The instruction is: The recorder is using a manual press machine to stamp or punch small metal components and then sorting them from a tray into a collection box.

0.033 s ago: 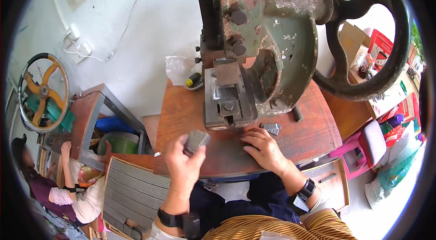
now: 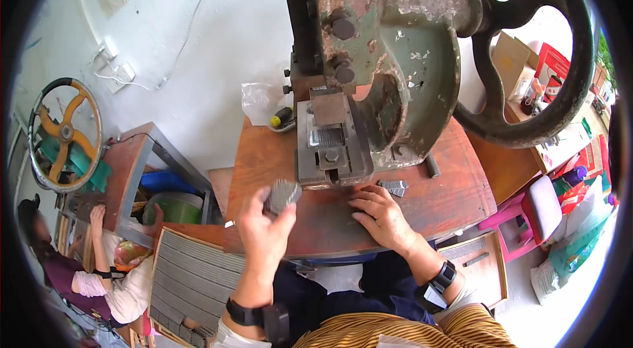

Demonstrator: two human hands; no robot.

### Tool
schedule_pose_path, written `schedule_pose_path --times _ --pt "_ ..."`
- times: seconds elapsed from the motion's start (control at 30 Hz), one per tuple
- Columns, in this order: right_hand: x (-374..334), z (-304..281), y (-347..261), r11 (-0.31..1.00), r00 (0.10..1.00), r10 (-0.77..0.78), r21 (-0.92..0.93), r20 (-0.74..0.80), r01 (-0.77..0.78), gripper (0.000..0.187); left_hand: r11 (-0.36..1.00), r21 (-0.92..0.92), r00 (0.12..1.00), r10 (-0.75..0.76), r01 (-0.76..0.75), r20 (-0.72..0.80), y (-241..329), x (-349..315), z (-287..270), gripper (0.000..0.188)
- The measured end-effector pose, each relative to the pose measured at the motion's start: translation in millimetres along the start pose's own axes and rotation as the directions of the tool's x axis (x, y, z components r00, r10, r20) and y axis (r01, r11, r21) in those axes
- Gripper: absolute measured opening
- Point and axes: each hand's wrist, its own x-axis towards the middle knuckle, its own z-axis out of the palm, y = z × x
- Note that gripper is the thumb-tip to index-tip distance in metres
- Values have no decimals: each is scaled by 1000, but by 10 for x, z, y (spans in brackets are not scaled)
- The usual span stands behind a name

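Left grip (image 2: pixel 265 232) holds a grey block (image 2: pixel 284 196) between thumb (image 2: pixel 286 219) and fingers (image 2: pixel 254 202).

Bright, washed-out lower right, curved edges

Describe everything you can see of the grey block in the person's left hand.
The grey block is small and chunky, with fine parallel ridges across it, and looks like metal; whether it is one piece or a stack, I cannot tell. The left hand pinches it between thumb and fingers, which hide part of it. It sits tilted in the grip, in front of the press.
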Motion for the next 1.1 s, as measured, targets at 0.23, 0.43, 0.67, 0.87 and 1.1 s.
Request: schedule_pose_path --times 0.23,0.43,0.67,0.87,1.1 --pt "-5 9 -21 999 998 -19 -32 -61 17 30 967 245 998 66 -67 11 322 888 671 31" --pt "-20 -3 -28 998 998 -57 -32 -31 56 31 952 303 999 50 -47 -4 356 912 970 32" --pt "-27 -19 -18 998 997 -62 -14 -44 62 29 980 187 987 44 -73 154 282 914 875 49" --pt "-9 -11 -12 999 997 -49 6 -65 49 27 956 260 981 91 -134 173 469 838 884 58" --pt "292 -247 -38 993 955 5 113 -298 30 24 970 104 889 155 -219 430 81 949 569 97"
